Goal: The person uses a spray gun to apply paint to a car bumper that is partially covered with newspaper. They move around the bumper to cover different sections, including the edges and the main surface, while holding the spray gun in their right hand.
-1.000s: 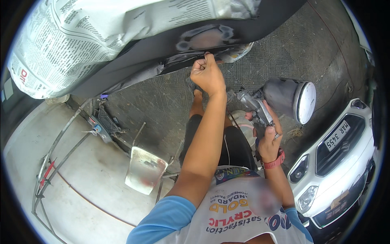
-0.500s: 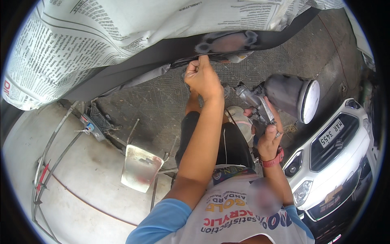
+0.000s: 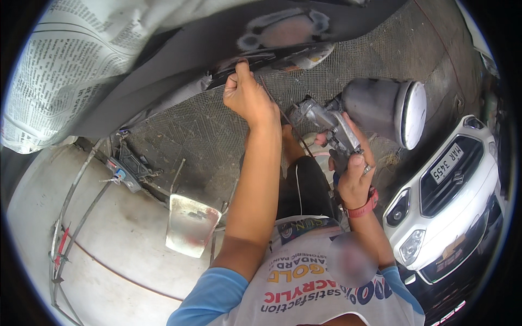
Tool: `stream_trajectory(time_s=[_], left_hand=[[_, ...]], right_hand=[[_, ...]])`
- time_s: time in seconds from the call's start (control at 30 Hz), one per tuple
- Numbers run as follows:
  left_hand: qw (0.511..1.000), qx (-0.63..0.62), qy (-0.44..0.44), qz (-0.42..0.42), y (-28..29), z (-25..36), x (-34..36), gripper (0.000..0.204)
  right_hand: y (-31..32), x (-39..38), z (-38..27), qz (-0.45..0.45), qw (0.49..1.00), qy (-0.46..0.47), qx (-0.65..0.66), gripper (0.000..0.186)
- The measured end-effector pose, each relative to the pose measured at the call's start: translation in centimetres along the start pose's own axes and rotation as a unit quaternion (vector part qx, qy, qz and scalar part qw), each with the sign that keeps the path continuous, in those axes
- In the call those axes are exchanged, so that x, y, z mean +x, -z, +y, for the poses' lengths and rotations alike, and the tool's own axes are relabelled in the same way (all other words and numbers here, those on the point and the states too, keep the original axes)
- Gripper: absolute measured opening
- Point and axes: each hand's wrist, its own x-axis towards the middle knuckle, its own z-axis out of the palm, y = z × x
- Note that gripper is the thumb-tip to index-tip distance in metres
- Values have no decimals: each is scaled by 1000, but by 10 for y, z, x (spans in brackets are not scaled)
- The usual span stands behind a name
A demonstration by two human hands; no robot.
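A dark grey car panel [image 3: 163, 60] crosses the top, with a sanded, pinkish patch [image 3: 283, 33] and white newspaper masking [image 3: 60, 87] over its left part. My left hand [image 3: 246, 95] is closed at the panel's lower edge beside crumpled dark material; what its fingertips grip is hidden. My right hand [image 3: 356, 176] is wrapped round a metal spray gun [image 3: 334, 130] with a large dark cup [image 3: 372, 111], lying sideways with a pale lid, angled toward the panel below and right of my left hand.
A white car [image 3: 448, 206] is at the right. At lower left are a whitish panel [image 3: 109, 228], metal tubes [image 3: 76, 179], a small grey and blue tool [image 3: 125, 174] and a pale plate [image 3: 190, 228]. My legs stand over the dark mesh-patterned floor [image 3: 174, 136].
My closed left hand has shifted left and up in the picture, still at the panel's edge. The spray gun in my right hand has also moved slightly up and left. The view has shifted.
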Motion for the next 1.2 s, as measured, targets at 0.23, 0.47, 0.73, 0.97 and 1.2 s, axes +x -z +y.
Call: stream_trajectory(time_s=[0.23, 0.47, 0.73, 0.97, 1.2], left_hand=[[999, 12, -35, -29, -10, -26, -2, 40], [997, 27, 16, -68, -19, -17, -25, 32], [998, 21, -29, -59, -9, -19, -2, 31], [971, 189, -105, -101, 99, -2, 23, 45], [859, 485, 49, -157, 321, -40, 40, 40]], right_hand=[[-1, -1, -24, 34, 999, -4, 20, 73], [9, -2, -56, 54, 998, -11, 19, 66], [13, 3, -65, 51, 997, 5, -50, 66], [9, 24, -79, 56, 998, -21, -38, 59], [3, 29, -84, 20, 998, -20, -58, 60]])
